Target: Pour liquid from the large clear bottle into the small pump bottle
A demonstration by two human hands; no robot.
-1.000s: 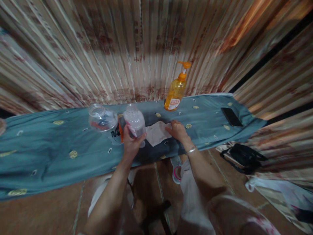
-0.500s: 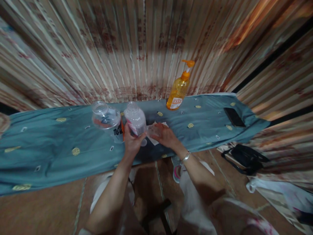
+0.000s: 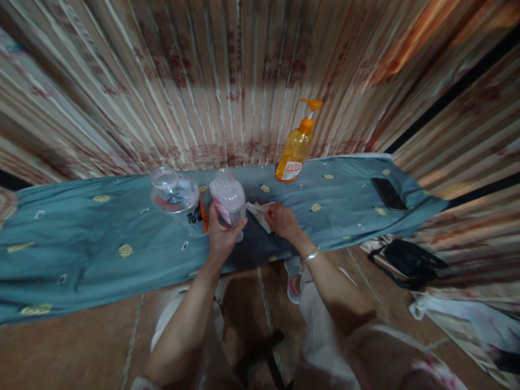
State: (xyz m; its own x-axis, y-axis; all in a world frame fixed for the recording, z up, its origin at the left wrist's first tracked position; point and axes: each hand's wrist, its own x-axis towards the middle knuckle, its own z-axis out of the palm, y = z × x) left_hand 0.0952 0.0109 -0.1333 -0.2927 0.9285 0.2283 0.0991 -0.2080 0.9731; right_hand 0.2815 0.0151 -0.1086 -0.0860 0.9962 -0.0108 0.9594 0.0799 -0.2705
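Observation:
In the head view, my left hand is closed round a clear plastic bottle with a pink-marked label, its uncapped neck pointing up and away. To the right, my right hand has its fingers closed on a crumpled white tissue, partly hidden under the fingers. Below the bottle lies a small clear round piece, too blurred to name. Left of the bottle stands a large clear plastic jar. Beside it is a clear cup with black letters and an orange patch.
An orange pump bottle stands at the back of the teal cloth-covered table. A dark phone lies at the right. Pleated curtain hangs behind. A black bag sits on the floor at right.
My right hand has moved slightly right, away from the bottle, and now grips the tissue, which is bunched. The clear piece it held near the bottle no longer shows. The bottle tilts slightly differently.

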